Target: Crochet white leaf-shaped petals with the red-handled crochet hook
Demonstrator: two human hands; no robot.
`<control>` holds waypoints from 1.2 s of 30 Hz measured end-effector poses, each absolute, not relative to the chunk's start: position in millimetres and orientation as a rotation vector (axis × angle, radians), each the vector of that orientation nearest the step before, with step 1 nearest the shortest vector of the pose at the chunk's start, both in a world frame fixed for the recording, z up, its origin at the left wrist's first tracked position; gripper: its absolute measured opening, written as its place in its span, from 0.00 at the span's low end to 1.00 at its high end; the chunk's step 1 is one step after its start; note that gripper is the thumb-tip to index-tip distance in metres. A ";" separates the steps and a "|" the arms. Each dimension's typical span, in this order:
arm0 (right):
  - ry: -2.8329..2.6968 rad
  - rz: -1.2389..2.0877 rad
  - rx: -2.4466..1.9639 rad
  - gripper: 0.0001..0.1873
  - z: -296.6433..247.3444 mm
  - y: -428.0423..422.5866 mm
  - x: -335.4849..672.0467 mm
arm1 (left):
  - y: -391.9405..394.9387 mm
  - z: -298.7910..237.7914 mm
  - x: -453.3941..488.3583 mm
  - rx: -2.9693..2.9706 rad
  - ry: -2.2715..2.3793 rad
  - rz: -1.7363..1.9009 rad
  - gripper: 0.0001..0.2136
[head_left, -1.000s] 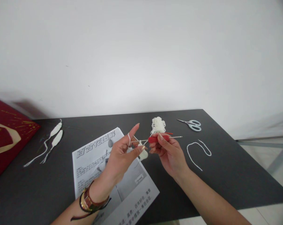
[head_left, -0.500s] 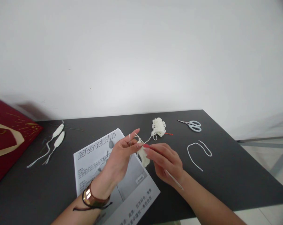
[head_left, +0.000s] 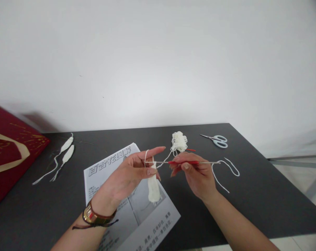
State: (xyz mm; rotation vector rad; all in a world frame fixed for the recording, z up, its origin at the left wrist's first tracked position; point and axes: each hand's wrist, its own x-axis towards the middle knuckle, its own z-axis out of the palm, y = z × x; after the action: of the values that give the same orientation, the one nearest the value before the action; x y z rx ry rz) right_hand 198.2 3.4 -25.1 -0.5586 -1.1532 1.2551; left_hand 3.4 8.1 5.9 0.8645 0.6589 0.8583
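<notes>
My left hand (head_left: 132,174) pinches the top of a small white crocheted piece (head_left: 153,186), which hangs down from my fingers. White yarn loops over its outstretched index finger. My right hand (head_left: 197,174) is closed on a crochet hook (head_left: 184,162) with a red grip, held level, its metal tip at the top of the crocheted piece. The yarn runs back to a small white yarn bundle (head_left: 179,141) on the black table (head_left: 252,195). Under my hands lies a printed instruction sheet (head_left: 113,181).
Light blue scissors (head_left: 218,140) lie at the table's far right. A loose white yarn strand (head_left: 224,172) curls right of my right hand. Two finished white crocheted petals with tails (head_left: 65,153) lie at the far left, beside a red box (head_left: 8,153). A white wall stands behind.
My right hand turned the hook from pointing down toward me back to level, tip at the piece. The crocheted piece now hangs straight down from my left fingers.
</notes>
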 end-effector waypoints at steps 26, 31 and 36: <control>-1.189 1.342 -0.515 0.07 -17.3 8.0 210.5 | 8.7 4.5 -7.4 0.755 0.515 0.744 0.27; -1.219 1.352 -0.487 0.06 -16.6 8.5 211.7 | 9.3 3.1 -6.8 0.748 0.488 0.702 0.28; -1.254 1.336 -0.473 0.06 -15.0 8.7 212.8 | 9.4 2.5 -8.3 0.715 0.492 0.682 0.29</control>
State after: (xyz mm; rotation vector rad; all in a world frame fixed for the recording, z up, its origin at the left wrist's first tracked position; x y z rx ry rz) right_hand 212.8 8.7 -15.0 -0.4734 -1.2543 1.3356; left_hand -8.3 9.4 2.5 0.7150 0.4920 0.6815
